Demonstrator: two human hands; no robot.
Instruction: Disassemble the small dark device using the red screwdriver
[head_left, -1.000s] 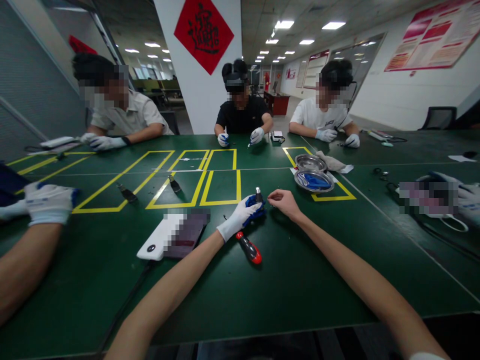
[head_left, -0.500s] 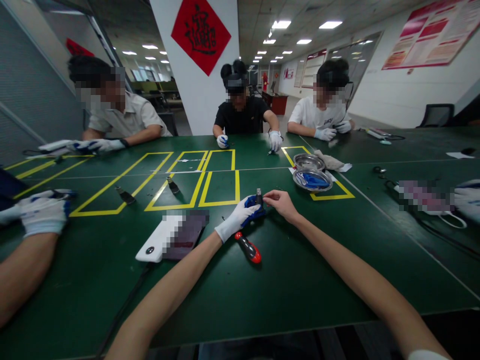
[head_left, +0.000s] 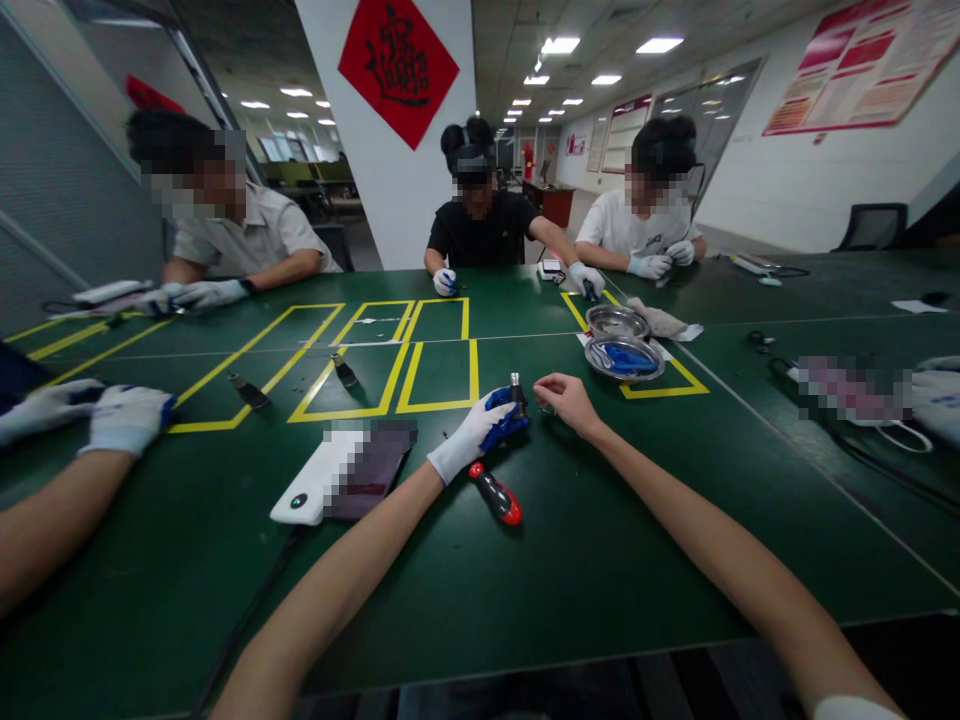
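Note:
My left hand (head_left: pixel 491 428), in a white glove with blue palm, is closed around a small black connector-like piece (head_left: pixel 517 402). The piece stands upright with its silver metal tip pointing up. Bare and a little to the right of it, my right hand (head_left: pixel 568 402) has thumb and fingertips pinched together; whatever may be between them is too small to make out. A red and black screwdriver (head_left: pixel 498 496) lies on the table just below my left hand, partly hidden at its upper end.
Two metal bowls (head_left: pixel 625 374), the nearer holding blue and white cloth, stand right of centre. Two dark pieces (head_left: pixel 344 371) lie near yellow tape outlines. A white power bank (head_left: pixel 319 475) with a cable is left of my forearm. Co-workers' gloved hands (head_left: pixel 129 418) work around the green table.
My right hand has drawn slightly right, away from the black piece. Across the table, a co-worker's gloved hand moved toward the bowls. The co-worker's hand at left shifted right.

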